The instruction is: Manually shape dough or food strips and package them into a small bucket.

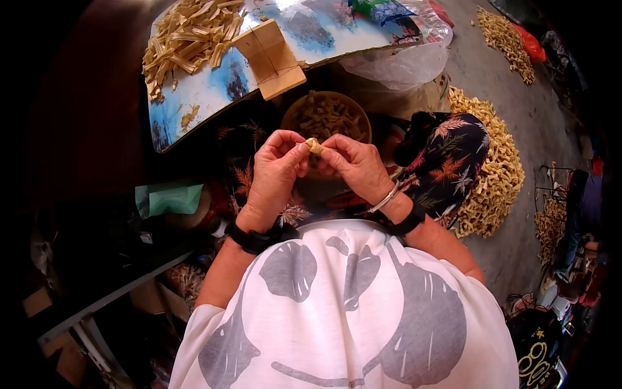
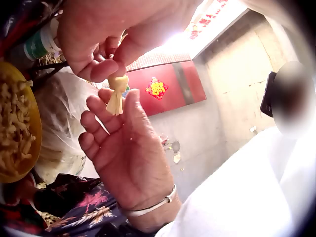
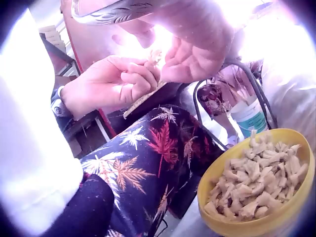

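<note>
Between both hands, above the lap, is a small pale-yellow strip tied in a knot [image 1: 313,146], with frayed tails that show in the left wrist view. My left hand [image 1: 272,170] pinches the knot's upper side between thumb and fingertips. The tail end sits between the thumb and index finger of my right hand [image 1: 361,170], whose other fingers are loosely bent in the left wrist view [image 2: 133,153]. Just beyond the hands stands a yellow bowl [image 3: 256,228] filled with similar knotted pieces [image 3: 256,182].
A paint-stained board [image 1: 214,97] ahead carries a heap of loose strips [image 1: 188,42] and a wooden block stand [image 1: 269,58]. Beside the right knee lies a large pile of knotted pieces [image 1: 502,172] on the floor. A clear plastic bag [image 1: 405,61] is behind the bowl.
</note>
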Motion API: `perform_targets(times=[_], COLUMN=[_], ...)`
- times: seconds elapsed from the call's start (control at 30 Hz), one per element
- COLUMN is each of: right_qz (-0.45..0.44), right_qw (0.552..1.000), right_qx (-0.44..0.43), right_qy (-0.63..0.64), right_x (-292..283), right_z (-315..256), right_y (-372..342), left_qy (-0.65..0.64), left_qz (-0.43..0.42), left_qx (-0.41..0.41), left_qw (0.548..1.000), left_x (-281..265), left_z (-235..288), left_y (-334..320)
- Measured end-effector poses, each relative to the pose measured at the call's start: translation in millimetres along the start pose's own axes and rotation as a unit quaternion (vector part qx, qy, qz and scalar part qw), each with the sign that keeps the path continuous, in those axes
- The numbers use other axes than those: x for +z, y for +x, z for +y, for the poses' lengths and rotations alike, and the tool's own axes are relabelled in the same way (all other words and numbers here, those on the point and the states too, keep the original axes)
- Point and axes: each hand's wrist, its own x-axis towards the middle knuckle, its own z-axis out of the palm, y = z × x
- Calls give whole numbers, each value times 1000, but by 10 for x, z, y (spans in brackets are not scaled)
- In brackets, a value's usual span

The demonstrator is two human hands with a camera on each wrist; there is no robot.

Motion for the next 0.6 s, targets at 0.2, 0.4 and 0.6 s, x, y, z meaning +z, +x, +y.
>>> perform_targets(times=[0.2,0.4,0.6], right_qz=[22,-17,26], right_qw=[989,997,997], right_qx=[-141,-76,-31], right_qy=[-44,-30,73], right_x=[78,65,150], right_z=[-62,12,-82], right_y=[57,65,-23], left_qy=[57,68,72], left_qz=[-40,-18,10], left_qx=[4,15,39], left_qw=[998,997,997], left_x=[-28,24,-24], left_z=[-71,-19,-15], left_y=[-27,-83,-66])
